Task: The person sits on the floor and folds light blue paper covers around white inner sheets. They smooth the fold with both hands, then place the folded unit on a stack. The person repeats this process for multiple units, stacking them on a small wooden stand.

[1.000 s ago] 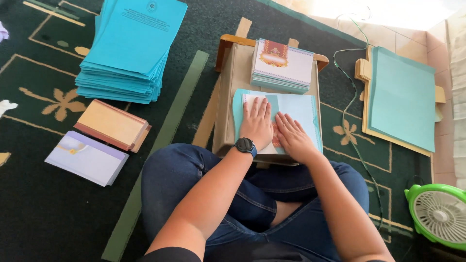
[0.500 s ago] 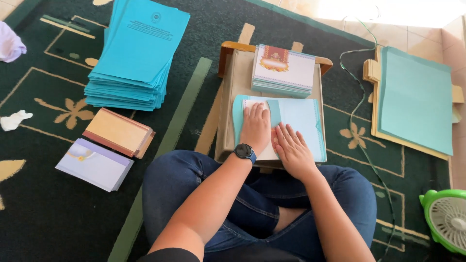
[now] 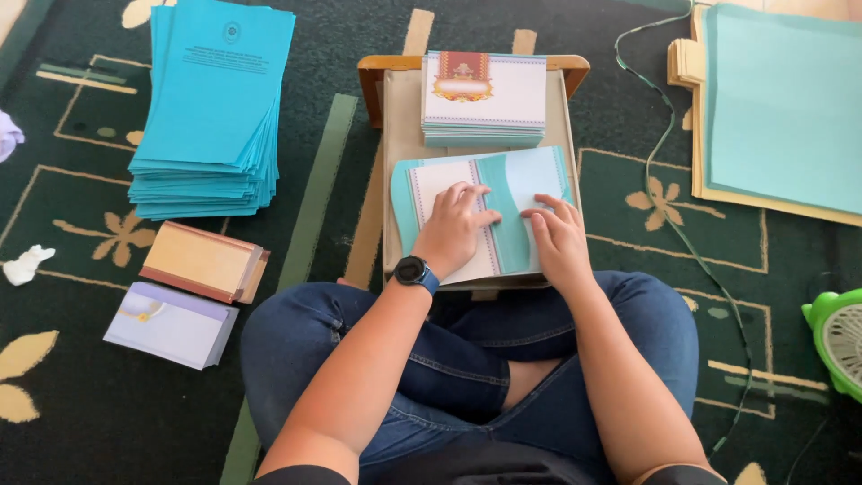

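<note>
A white and teal folded card [image 3: 521,184] lies on a small wooden lap table [image 3: 391,135] in front of my crossed legs. My left hand [image 3: 453,229], with a black watch on the wrist, presses flat on the card's left half. My right hand [image 3: 558,235] rests on the card's right part, fingers on the teal flap. Both palms face down and neither hand grips anything. Behind the card, at the table's far end, stands a stack of similar cards [image 3: 483,97] with a red emblem on top.
A tall pile of teal sheets [image 3: 214,108] lies on the dark green carpet at left, with two small boxes [image 3: 202,262] [image 3: 171,325] in front of it. A board with large teal sheets [image 3: 779,108] sits at right. A green fan [image 3: 840,339] shows at the right edge.
My hands have spread apart on the card, the left sliding left and the right moving right. The camera has moved closer and tilted, so the view is larger.
</note>
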